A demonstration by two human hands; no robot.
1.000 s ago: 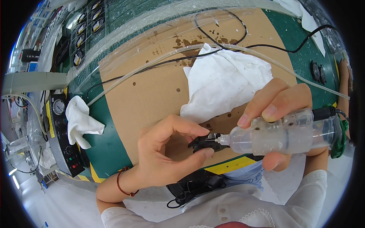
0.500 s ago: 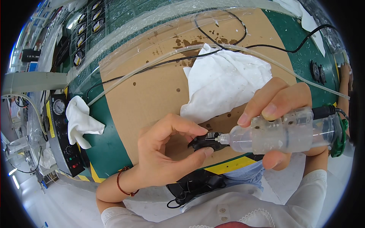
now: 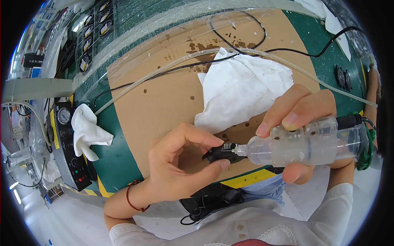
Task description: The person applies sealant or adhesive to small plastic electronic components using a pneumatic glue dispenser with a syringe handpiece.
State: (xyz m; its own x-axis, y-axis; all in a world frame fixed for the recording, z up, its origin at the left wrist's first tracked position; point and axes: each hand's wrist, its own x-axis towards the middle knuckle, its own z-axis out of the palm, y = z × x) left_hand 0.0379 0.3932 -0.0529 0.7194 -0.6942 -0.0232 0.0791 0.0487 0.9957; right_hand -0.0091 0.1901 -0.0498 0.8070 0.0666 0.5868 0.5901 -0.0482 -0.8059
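Observation:
My left hand [image 3: 180, 168] pinches a small black part [image 3: 221, 154] between thumb and fingertips, just above the near edge of a brown cardboard sheet [image 3: 164, 98]. My right hand [image 3: 305, 123] grips a clear plastic dispensing syringe [image 3: 303, 144] lying sideways. Its thin metal needle tip touches the black part. A green collar and a black hose sit at the syringe's right end.
A crumpled white cloth [image 3: 242, 88] lies on the cardboard behind my hands. A second white cloth [image 3: 88, 131] rests on the green bench at left beside a control panel with a gauge [image 3: 63, 116]. Clear tubing [image 3: 172, 67] and black cables [image 3: 246, 28] cross the cardboard.

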